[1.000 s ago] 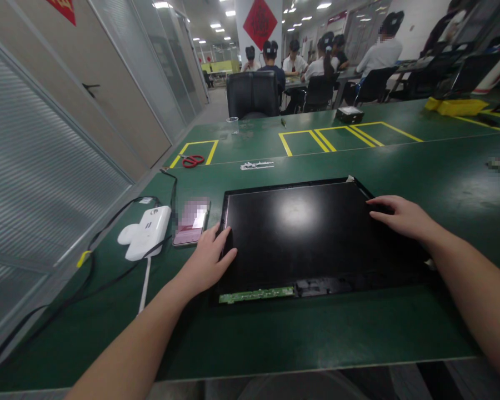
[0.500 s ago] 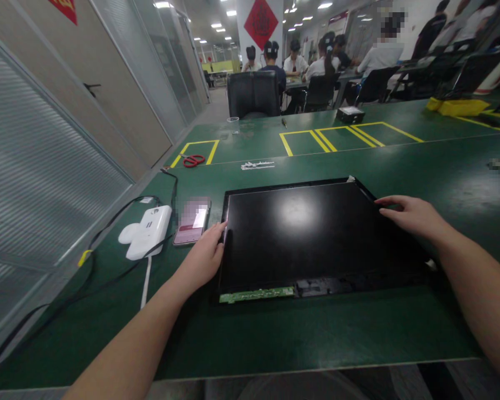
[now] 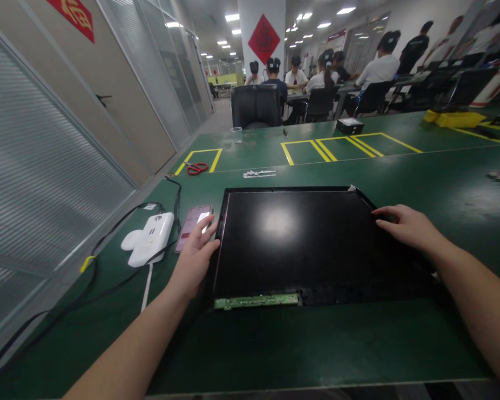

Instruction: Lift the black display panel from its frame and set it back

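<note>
A large black LCD screen point(image 3: 300, 250) in a thin dark frame lies flat on the green table, face up. Along its near left edge runs a narrow green circuit board point(image 3: 256, 301). My left hand point(image 3: 195, 255) is at the screen's left edge, thumb against the frame, its other fingers spread apart beside the phone point(image 3: 187, 230). On the opposite side, the fingers of my right hand point(image 3: 406, 225) are bent onto the right edge, their undersides hidden. A small pale tab point(image 3: 352, 188) shows at the far right corner.
Left of the phone lie a white power strip point(image 3: 154, 236) and black cables point(image 3: 95, 266). Red-handled scissors point(image 3: 197, 168), a white plastic strip point(image 3: 259, 174), a clear cup point(image 3: 236, 134) and a black box point(image 3: 349, 126) sit farther back. Several people sit beyond the table.
The screen has turned slightly, its near left corner shifting left and its far edge now nearly level in view. My left fingers have spread and lifted toward the phone. The camera has tilted up slightly.
</note>
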{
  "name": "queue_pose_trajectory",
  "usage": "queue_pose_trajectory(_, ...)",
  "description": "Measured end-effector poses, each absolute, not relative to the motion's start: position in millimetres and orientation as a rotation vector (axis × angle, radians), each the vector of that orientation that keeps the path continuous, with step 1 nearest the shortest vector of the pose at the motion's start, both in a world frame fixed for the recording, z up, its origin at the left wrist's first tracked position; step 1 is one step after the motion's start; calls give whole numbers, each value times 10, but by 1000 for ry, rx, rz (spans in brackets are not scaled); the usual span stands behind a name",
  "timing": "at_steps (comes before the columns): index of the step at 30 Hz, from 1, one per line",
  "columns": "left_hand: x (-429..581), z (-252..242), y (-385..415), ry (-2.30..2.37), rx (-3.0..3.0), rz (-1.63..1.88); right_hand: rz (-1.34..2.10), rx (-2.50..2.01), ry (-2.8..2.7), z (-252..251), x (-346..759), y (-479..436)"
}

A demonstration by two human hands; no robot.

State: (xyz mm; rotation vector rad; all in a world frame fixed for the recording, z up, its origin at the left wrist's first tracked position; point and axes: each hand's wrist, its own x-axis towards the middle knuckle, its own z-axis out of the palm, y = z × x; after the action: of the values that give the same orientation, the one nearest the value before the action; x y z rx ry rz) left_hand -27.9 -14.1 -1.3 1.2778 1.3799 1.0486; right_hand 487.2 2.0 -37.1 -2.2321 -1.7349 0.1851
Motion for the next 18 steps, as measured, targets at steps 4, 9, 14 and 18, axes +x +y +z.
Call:
queue_pose_trajectory(4, -200, -38, -121, 1472, 1087, 1099, 170, -2192, -1743, -414, 4903, 32)
queue_pose_trajectory(9, -99, 26, -131, 1392, 684, 1125, 138, -2155, -1760, -468, 4928, 53)
queue_pose_trajectory(14, -116, 63, -150, 1273, 580, 1128, 102, -2103, -1771, -511, 4946, 65)
queue_pose_trajectory(18, -145, 88, -155, 1219, 616, 1081, 120, -2127, -1768, -475, 4910, 49)
